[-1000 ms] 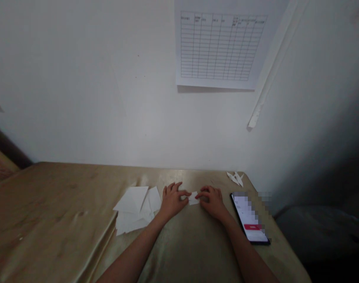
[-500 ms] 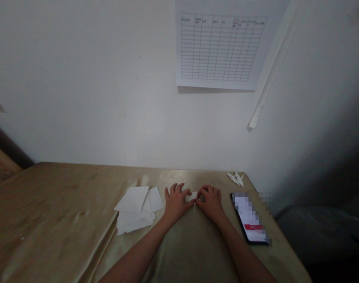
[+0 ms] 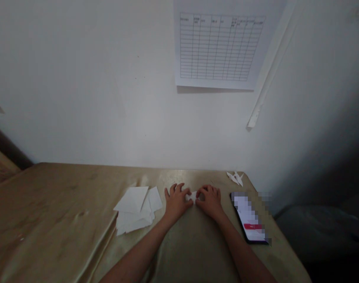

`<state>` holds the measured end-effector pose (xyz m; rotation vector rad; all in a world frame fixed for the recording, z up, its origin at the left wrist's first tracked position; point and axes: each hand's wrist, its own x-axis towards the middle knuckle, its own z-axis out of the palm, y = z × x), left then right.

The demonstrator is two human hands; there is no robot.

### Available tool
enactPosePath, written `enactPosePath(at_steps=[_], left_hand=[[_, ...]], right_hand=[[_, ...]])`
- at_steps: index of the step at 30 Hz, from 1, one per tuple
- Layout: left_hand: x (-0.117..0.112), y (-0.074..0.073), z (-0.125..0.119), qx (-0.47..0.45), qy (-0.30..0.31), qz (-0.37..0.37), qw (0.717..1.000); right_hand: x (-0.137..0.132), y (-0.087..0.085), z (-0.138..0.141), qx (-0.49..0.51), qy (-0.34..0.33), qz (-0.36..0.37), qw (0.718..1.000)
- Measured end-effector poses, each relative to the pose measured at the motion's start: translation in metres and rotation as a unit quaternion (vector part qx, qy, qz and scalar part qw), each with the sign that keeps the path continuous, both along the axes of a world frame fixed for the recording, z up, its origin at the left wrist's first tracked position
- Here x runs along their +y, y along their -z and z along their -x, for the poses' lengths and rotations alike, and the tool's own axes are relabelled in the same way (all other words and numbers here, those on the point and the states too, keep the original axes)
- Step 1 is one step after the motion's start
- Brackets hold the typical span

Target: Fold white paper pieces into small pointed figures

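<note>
The left hand (image 3: 177,201) and right hand (image 3: 210,201) pinch a small white paper (image 3: 193,195) over glossy, wrinkled cloth (image 3: 194,247), near ragged-edged sheets (image 3: 134,206).

Two bare hands (image 3: 176,203), narrow wrists (image 3: 167,220), slim bare forearms (image 3: 148,244)

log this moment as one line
left hand: at small paper | right hand: at small paper | paper pile: left of hands | phone: right of hands
</note>
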<state>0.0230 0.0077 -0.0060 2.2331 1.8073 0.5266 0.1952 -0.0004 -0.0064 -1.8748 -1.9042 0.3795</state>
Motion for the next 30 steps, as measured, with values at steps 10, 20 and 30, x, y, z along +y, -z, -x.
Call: enactPosePath(at_steps=[10,20,30], left_hand=[[0.004,-0.002,0.009,-0.013,0.016,0.022,1.000],[0.000,-0.004,0.007,-0.027,0.010,0.003,1.000],[-0.001,-0.001,0.002,-0.010,0.009,-0.024,1.000]], right_hand=[[0.003,0.004,-0.011,0.024,-0.034,0.009,0.999],[0.003,0.009,-0.015,0.029,-0.050,-0.011,0.998],[-0.001,0.004,-0.002,-0.018,-0.008,-0.013,1.000]])
